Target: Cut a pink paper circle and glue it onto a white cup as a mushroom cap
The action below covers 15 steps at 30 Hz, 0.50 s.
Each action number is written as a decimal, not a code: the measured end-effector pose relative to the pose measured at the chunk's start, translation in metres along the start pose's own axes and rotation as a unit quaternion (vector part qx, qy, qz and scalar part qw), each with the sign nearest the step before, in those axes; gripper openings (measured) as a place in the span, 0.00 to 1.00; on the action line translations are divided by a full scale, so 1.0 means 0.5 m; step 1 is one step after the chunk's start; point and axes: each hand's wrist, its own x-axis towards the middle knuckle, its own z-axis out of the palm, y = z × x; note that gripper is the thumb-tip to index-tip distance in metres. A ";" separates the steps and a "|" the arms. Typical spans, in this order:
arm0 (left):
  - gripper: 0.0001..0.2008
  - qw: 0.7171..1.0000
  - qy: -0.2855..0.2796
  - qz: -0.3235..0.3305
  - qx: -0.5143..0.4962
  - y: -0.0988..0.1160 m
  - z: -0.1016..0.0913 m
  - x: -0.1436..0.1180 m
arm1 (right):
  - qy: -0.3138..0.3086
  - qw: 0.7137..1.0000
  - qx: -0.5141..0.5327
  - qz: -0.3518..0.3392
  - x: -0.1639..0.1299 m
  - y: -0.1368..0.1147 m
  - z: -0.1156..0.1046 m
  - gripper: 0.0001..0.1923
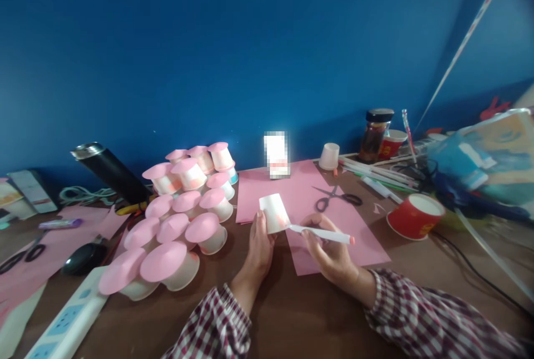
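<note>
My left hand (258, 245) holds a small white paper cup (273, 212) upside down over the pink paper sheet (300, 192). My right hand (329, 250) grips a white marker pen (325, 234) with a pink end, its tip against the side of the cup, where there is a patch of orange-pink colour. To the left stands a cluster of several upturned white cups topped with pink paper discs (183, 220).
Black scissors (337, 197) lie on the pink sheet. A red paper cup (415, 215) lies on its side at right, near a jar (375, 133), straws and cables. At left are a black flask (110, 172), a power strip (67, 320) and more pink paper (50, 247).
</note>
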 end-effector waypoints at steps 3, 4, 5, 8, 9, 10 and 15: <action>0.25 1.000 -0.014 -0.016 0.009 -0.011 -0.001 -0.001 | 0.000 1.000 -0.001 -0.005 0.000 0.002 0.001 0.04; 0.26 1.000 -0.012 -0.016 0.012 -0.014 -0.002 -0.001 | 0.002 1.000 -0.001 -0.008 0.001 0.004 0.002 0.05; 0.27 1.000 -0.011 -0.013 0.017 -0.017 -0.002 -0.002 | 0.005 1.000 -0.001 -0.010 0.001 0.005 0.003 0.05; 0.31 0.999 -0.006 0.002 0.040 -0.023 -0.005 -0.007 | 0.004 1.000 -0.001 -0.012 0.001 0.009 0.003 0.05; 0.32 0.999 -0.005 0.007 0.048 -0.024 -0.007 -0.008 | 0.001 1.000 -0.002 -0.011 0.001 0.010 0.004 0.05; 0.34 0.998 -0.004 0.012 0.055 -0.025 -0.009 -0.010 | -0.001 1.000 -0.003 -0.009 0.001 0.012 0.003 0.05; 0.33 0.998 -0.010 0.008 0.063 -0.021 -0.014 -0.008 | -0.008 1.000 -0.014 0.006 0.001 0.014 0.004 0.05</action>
